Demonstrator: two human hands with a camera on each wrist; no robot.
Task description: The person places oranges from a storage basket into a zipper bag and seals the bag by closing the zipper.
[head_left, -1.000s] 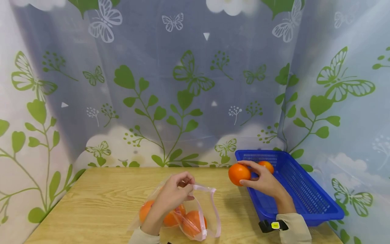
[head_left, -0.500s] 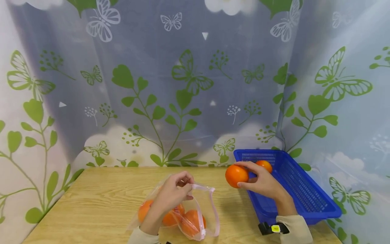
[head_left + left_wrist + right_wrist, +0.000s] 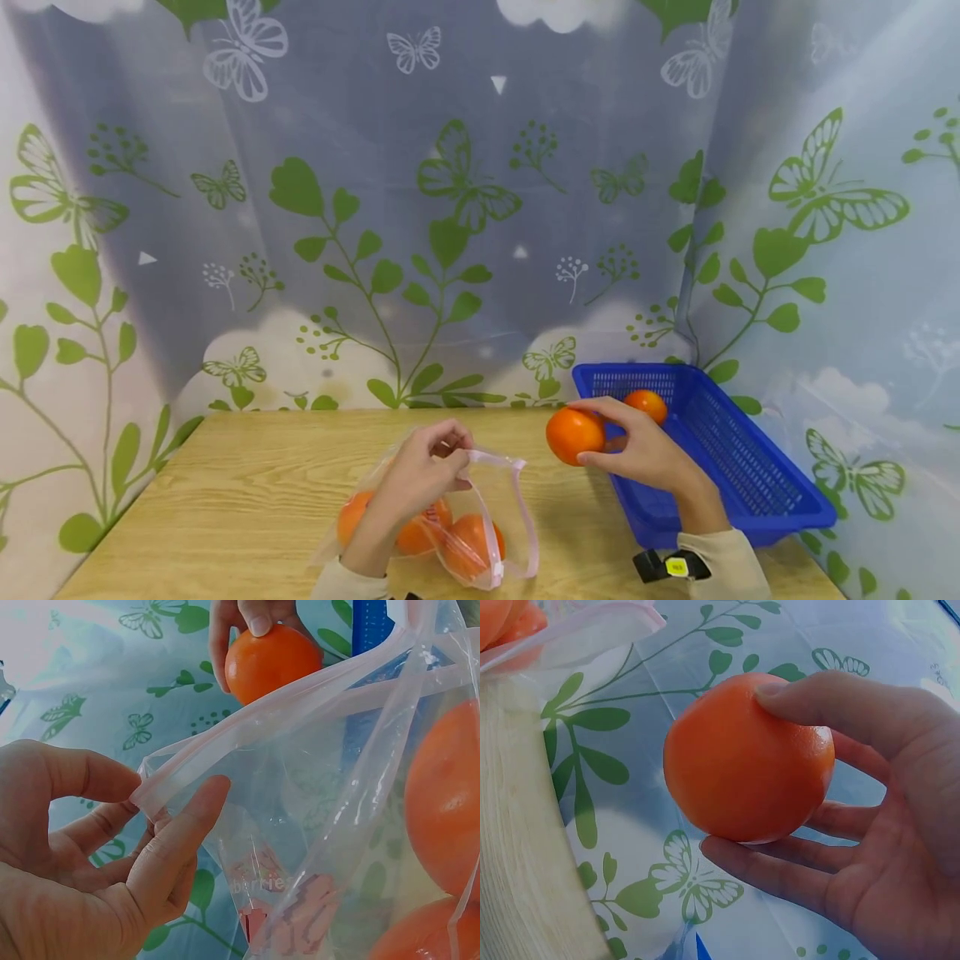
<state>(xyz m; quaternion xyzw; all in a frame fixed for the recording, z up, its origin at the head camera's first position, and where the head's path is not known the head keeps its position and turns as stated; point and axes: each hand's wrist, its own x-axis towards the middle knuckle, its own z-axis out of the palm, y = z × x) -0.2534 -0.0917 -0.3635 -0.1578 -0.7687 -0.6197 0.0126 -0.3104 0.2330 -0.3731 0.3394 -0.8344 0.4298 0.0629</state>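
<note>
My left hand (image 3: 426, 467) pinches the pink-edged mouth of a clear zip bag (image 3: 528, 517) between thumb and fingers, and the mouth stands parted towards the right. Inside the bag several round orange fruits (image 3: 468, 548) lie on the table, partly behind my left wrist; pink print (image 3: 307, 907) marks its side. My right hand (image 3: 648, 442) holds another smooth, glossy orange fruit (image 3: 742, 765), thumb on one side and fingers on the other. That fruit is in the air between the bag and a blue basket (image 3: 652, 529), left of the basket's rim.
One more orange fruit (image 3: 647, 406) sits at the back of the blue basket, which has slotted walls. The wooden table (image 3: 247, 475) ends at a hanging cloth (image 3: 360, 208) printed with leaves and butterflies. More cloth closes off both sides.
My right hand has carried its fruit slightly left, towards the bag and away from the basket. The left hand keeps its pinch on the bag's edge. The whole head view has shifted a little.
</note>
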